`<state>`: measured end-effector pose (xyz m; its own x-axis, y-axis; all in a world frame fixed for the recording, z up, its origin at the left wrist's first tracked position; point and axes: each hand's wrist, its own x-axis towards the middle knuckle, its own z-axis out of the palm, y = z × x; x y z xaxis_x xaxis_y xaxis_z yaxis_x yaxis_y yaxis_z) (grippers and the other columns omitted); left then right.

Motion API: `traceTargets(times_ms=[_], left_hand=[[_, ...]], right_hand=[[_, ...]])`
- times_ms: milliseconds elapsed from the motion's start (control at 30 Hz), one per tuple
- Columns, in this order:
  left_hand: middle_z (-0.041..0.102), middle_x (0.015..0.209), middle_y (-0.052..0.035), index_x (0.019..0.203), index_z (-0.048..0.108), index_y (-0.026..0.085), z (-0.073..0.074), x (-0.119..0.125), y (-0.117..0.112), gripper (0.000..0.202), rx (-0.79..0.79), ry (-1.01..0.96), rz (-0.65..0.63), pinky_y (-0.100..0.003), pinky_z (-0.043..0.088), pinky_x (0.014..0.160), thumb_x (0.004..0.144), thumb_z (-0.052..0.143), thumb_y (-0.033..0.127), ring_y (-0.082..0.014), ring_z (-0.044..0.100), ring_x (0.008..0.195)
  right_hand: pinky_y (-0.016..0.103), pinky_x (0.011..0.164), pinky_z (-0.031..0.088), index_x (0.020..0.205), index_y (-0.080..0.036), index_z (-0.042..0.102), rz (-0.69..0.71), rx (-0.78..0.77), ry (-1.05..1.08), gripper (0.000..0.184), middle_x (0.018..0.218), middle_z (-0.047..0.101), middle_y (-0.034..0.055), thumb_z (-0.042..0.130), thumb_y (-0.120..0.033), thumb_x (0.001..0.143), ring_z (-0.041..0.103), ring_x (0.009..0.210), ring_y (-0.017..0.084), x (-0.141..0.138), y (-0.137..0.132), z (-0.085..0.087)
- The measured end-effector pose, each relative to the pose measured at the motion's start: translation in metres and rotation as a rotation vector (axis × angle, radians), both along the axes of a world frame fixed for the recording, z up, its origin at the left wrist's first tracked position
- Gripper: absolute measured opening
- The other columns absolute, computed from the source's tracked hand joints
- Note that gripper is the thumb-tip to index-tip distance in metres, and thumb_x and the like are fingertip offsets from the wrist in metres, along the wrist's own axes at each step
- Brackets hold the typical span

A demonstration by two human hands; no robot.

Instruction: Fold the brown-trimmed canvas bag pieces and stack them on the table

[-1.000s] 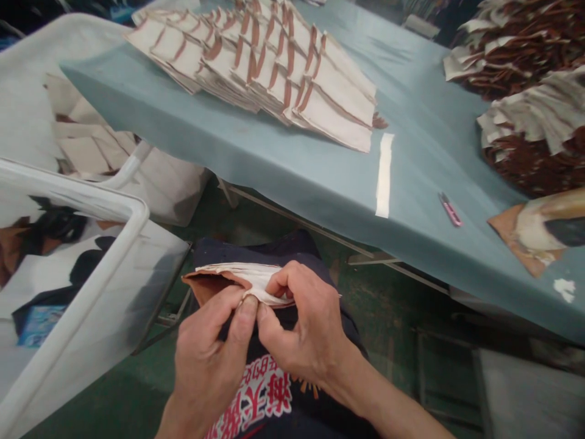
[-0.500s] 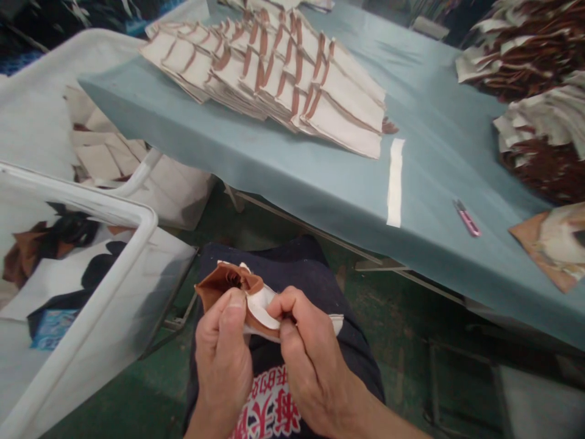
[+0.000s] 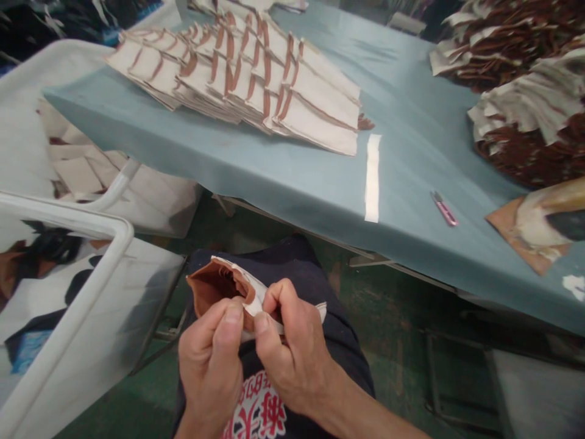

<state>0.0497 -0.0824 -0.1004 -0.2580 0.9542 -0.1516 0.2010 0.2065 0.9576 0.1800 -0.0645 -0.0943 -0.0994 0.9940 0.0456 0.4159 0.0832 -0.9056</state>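
Note:
Over my lap I hold a brown leather piece with white backing [image 3: 205,286], its near edge curled into a fold. My left hand [image 3: 212,353] is closed, pinching the brown edge between thumb and fingers. Close beside it, my right hand [image 3: 292,335] is closed on the white-backed part of the same piece, thumb and forefinger pressed together. The thumbs are nearly side by side at the fold. A pale end of the piece sticks out past my right knuckles. Below it lies a dark apron [image 3: 338,347] with red and white lettering.
On the blue-covered table [image 3: 315,177] lie rows of stacked white pieces with brown edges [image 3: 256,79], a white strip [image 3: 372,177] and pink-handled snips [image 3: 443,209]. Brown and white bundles [image 3: 525,122] and a container on a brown scrap stand right. White-framed bins [image 3: 123,231] are at left.
My right thumb has moved up and left onto the fold, closer to my left hand. The brown side has opened wider. The whole view has shifted, so the table things sit further left.

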Motion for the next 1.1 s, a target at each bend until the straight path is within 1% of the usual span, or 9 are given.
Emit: traceTargets(times_ms=[133,267,433,567,700,767,833,933,1100], left_hand=[[0.054,0.059,-0.0002,0.063,0.058,0.023,-0.005,-0.015,0.005,0.051,0.002,0.002,-0.046,-0.030,0.043,0.049,0.105,0.058,0.051,-0.0178,0.047,0.054],[0.066,0.064,-0.0037,0.070,0.073,0.022,-0.002,-0.030,0.011,0.057,-0.037,-0.002,-0.158,-0.032,0.050,0.055,0.105,0.059,0.064,-0.0220,0.059,0.062],[0.078,0.076,-0.0123,0.079,0.084,0.021,0.012,-0.042,0.018,0.086,-0.085,-0.063,-0.268,-0.039,0.062,0.076,0.107,0.032,0.084,-0.0302,0.073,0.080],[0.081,0.078,-0.0146,0.075,0.086,0.022,0.032,-0.056,0.031,0.086,-0.149,-0.136,-0.457,-0.039,0.061,0.070,0.098,0.043,0.093,-0.0322,0.074,0.080],[0.083,0.083,-0.0114,0.074,0.087,0.024,0.056,-0.058,0.047,0.050,-0.141,-0.058,-0.621,-0.033,0.060,0.066,0.096,0.066,0.064,-0.0287,0.074,0.077],[0.078,0.073,-0.0056,0.070,0.084,0.026,0.066,-0.050,0.051,0.028,-0.059,0.029,-0.670,-0.027,0.055,0.058,0.089,0.075,0.043,-0.0226,0.068,0.066],[0.070,0.060,-0.0009,0.061,0.078,0.025,0.071,-0.040,0.051,0.025,0.037,0.122,-0.639,-0.023,0.049,0.051,0.085,0.073,0.030,-0.0179,0.061,0.056],[0.066,0.054,0.0009,0.058,0.073,0.024,0.069,-0.033,0.045,0.031,0.088,0.172,-0.596,-0.022,0.046,0.048,0.088,0.068,0.028,-0.0152,0.057,0.050],[0.080,0.067,-0.0037,0.076,0.086,0.024,0.059,-0.044,0.034,0.024,0.021,0.143,-0.597,-0.024,0.054,0.050,0.092,0.072,0.036,-0.0193,0.070,0.054]], right_hand=[[0.030,0.060,0.042,0.097,-0.024,0.052,0.053,0.191,-0.011,0.006,0.077,0.064,-0.0014,0.047,-0.022,0.095,0.059,0.061,0.017,0.007,0.002,-0.011],[0.029,0.061,0.043,0.097,-0.024,0.055,0.089,0.290,-0.003,0.009,0.076,0.064,-0.0019,0.049,-0.018,0.097,0.059,0.061,0.016,0.015,0.009,-0.014],[0.028,0.059,0.043,0.093,-0.023,0.058,0.087,0.210,0.025,0.009,0.076,0.066,-0.0019,0.051,-0.019,0.098,0.058,0.059,0.014,0.021,0.004,-0.009],[0.027,0.061,0.045,0.095,-0.023,0.060,0.113,0.115,0.066,0.008,0.077,0.069,-0.0017,0.053,-0.019,0.097,0.061,0.062,0.014,0.026,-0.002,0.000],[0.027,0.062,0.046,0.094,-0.023,0.059,0.158,0.121,0.088,0.009,0.077,0.070,-0.0023,0.053,-0.018,0.096,0.062,0.063,0.014,0.028,-0.002,0.010],[0.026,0.062,0.047,0.094,-0.023,0.059,0.176,0.154,0.085,0.009,0.077,0.070,-0.0022,0.053,-0.017,0.097,0.062,0.063,0.013,0.028,-0.001,0.013],[0.026,0.062,0.047,0.094,-0.023,0.059,0.187,0.189,0.083,0.009,0.077,0.070,-0.0020,0.053,-0.018,0.098,0.062,0.063,0.013,0.028,-0.002,0.013],[0.026,0.061,0.048,0.091,-0.023,0.059,0.192,0.213,0.076,0.008,0.077,0.070,-0.0021,0.057,-0.019,0.098,0.063,0.063,0.013,0.029,-0.003,0.011],[0.032,0.071,0.058,0.101,-0.024,0.060,0.155,0.415,0.020,0.017,0.090,0.078,0.0023,0.072,-0.025,0.090,0.076,0.078,0.019,0.032,0.000,0.009]])
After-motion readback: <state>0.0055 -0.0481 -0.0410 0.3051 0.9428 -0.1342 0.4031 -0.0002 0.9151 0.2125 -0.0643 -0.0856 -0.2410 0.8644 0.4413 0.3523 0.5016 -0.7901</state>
